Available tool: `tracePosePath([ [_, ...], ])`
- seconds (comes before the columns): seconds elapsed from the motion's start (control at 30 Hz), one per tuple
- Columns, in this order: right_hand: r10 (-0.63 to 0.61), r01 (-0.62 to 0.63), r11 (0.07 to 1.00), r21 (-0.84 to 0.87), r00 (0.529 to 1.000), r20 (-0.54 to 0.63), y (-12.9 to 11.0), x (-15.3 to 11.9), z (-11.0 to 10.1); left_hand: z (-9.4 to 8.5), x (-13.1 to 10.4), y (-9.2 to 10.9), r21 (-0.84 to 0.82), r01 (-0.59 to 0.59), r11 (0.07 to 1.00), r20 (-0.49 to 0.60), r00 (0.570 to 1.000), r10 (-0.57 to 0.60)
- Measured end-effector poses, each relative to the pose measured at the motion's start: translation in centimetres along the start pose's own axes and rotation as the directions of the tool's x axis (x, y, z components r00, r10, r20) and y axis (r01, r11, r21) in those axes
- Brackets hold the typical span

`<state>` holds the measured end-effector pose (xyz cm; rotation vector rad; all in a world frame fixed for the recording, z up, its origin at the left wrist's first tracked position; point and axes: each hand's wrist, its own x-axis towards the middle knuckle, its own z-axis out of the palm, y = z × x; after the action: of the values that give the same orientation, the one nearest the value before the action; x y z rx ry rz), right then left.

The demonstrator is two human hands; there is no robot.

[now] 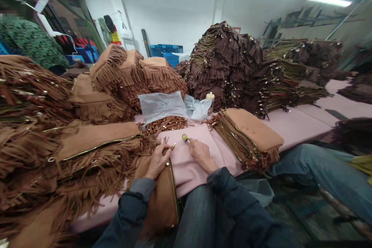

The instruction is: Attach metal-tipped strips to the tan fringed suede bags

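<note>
Steadying the small brown strip with its metallic end (173,146) is work for your left hand (157,161), whose fingers are closed in a narrow pinch on it. Your right hand (200,155) grips a small tool with a round yellow-green head (185,137), its head pointing away from you, near the strip. A light, firm pinch should suit so small a piece; bring the tool in slowly, keeping its head off your left fingertips. The tan fringed pouch with a gold zip (158,201) lies under your left wrist and hangs over the near edge of the pink-covered surface (200,133), so a tug could slide it down. Side room seems best between your right hand and the stack of tan pouches (252,126). Farther back, the loose brown strips (167,123) and clear plastic bag (162,106) crowd your reach.
</note>
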<state>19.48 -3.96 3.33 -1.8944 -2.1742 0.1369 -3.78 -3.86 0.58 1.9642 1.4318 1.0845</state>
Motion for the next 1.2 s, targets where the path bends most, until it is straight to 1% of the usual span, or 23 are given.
tracePosePath([
  [0.1, 0.047, -0.049, 0.999, -0.023, 0.995, -0.09, 0.8, -0.1, 0.4, -0.5, -0.8, -0.8, -0.239, 0.127, 0.963, -0.033, 0.99, -0.139],
  [0.13, 0.042, -0.043, 0.999, -0.008, 0.992, -0.116, 0.9, -0.2, 0.6, -0.6, -0.8, -1.0, -0.286, 0.149, 0.947, -0.038, 0.985, -0.167],
  [0.2, 0.024, -0.015, 0.999, 0.05, 0.985, -0.173, 0.6, -0.4, 1.2, -0.6, -0.8, -1.3, -0.348, 0.163, 0.923, -0.034, 0.982, -0.187],
  [0.3, 0.006, 0.03, 0.99, 0.141, 0.967, -0.253, -0.2, -0.9, 1.9, -0.4, -0.7, -1.4, -0.391, 0.173, 0.904, -0.011, 0.981, -0.193],
  [0.37, -0.013, 0.066, 0.982, 0.176, 0.958, -0.288, -1.0, -1.5, 2.1, -0.4, -0.6, -1.6, -0.397, 0.173, 0.902, -0.004, 0.982, -0.19],
  [0.47, -0.077, 0.152, 0.966, 0.211, 0.942, -0.326, -2.4, -3.3, 2.2, -0.5, -0.7, -1.8, -0.387, 0.157, 0.909, 0.001, 0.985, -0.17],
  [0.53, -0.117, 0.197, 0.955, 0.223, 0.937, -0.328, -3.5, -4.9, 2.3, -0.5, -0.7, -2.0, -0.376, 0.132, 0.917, 0.001, 0.99, -0.143],
  [0.6, -0.127, 0.196, 0.954, 0.226, 0.95, -0.287, -4.7, -6.5, 2.6, -0.5, -0.6, -2.0, -0.374, 0.102, 0.922, -0.01, 0.993, -0.114],
  [0.67, -0.114, 0.167, 0.954, 0.25, 0.97, -0.212, -6.0, -8.0, 3.0, -0.5, -0.6, -1.7, -0.382, 0.076, 0.921, -0.036, 0.995, -0.097],
  [0.8, -0.062, 0.093, 0.932, 0.351, 0.993, -0.1, -8.1, -10.0, 3.7, -0.3, -0.8, -1.2, -0.375, 0.039, 0.926, -0.091, 0.993, -0.079],
  [0.9, -0.021, 0.042, 0.888, 0.458, 0.999, -0.05, -9.2, -10.7, 3.5, -0.1, -1.1, -1.1, -0.323, 0.014, 0.946, -0.142, 0.988, -0.063],
  [1.0, -0.009, 0.005, 0.812, 0.583, 1.0, 0.004, -10.0, -11.4, 3.0, 0.1, -1.3, -1.4, -0.275, 0.005, 0.962, -0.204, 0.977, -0.063],
  [1.1, -0.014, -0.047, 0.699, 0.713, 0.997, 0.08, -10.4, -12.0, 2.8, 0.5, -1.3, -1.5, -0.317, 0.022, 0.948, -0.297, 0.947, -0.121],
  [1.17, -0.011, -0.103, 0.646, 0.756, 0.989, 0.145, -10.4, -12.4, 3.0, 0.7, -1.3, -1.3, -0.393, 0.063, 0.917, -0.338, 0.918, -0.208],
  [1.2, -0.019, -0.119, 0.629, 0.768, 0.986, 0.169, -10.3, -12.4, 3.1, 0.7, -1.2, -1.2, -0.436, 0.094, 0.895, -0.335, 0.906, -0.258],
])
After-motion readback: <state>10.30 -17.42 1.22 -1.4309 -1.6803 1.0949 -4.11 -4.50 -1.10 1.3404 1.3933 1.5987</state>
